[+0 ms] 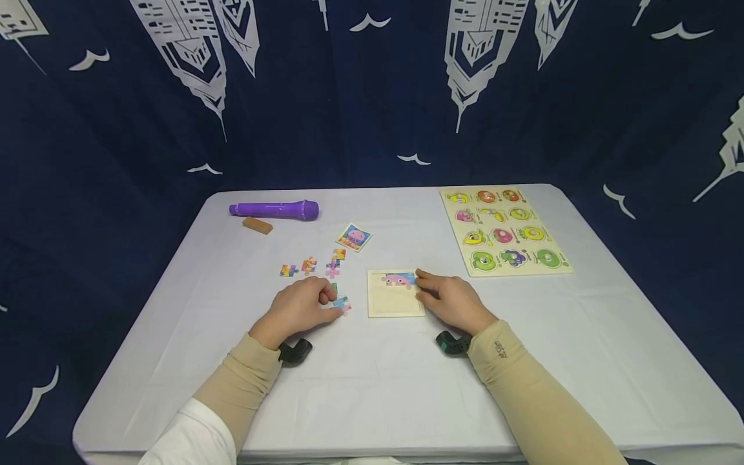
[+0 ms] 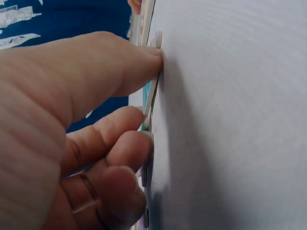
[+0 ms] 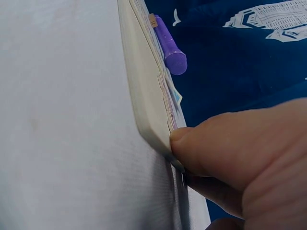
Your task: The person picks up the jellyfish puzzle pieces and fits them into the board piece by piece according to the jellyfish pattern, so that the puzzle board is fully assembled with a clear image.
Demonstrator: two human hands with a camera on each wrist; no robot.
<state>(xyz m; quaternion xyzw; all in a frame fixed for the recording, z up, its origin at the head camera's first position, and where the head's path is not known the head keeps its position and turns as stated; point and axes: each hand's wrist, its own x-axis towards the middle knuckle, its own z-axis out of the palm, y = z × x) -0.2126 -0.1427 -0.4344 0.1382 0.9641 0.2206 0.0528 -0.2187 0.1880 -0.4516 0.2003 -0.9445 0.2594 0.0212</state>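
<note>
My left hand (image 1: 302,307) pinches a blue and pink jigsaw piece (image 1: 343,305) at the table surface, left of the puzzle tray. In the left wrist view the piece (image 2: 152,91) is seen edge-on and tilted, between thumb and index finger. My right hand (image 1: 456,300) grips the right edge of the square wooden puzzle tray (image 1: 392,307). The right wrist view has the thumb on the tray's rim (image 3: 144,112), with the fingers partly hidden beyond it. Joined pink and blue pieces (image 1: 399,279) lie along the tray's top right.
Loose jigsaw pieces (image 1: 309,265) lie beyond my left hand. A small picture card (image 1: 354,237) is behind them. Farther back are a purple microphone-shaped object (image 1: 273,210) and a brown block (image 1: 258,225). A fruit puzzle board (image 1: 506,232) lies at the back right.
</note>
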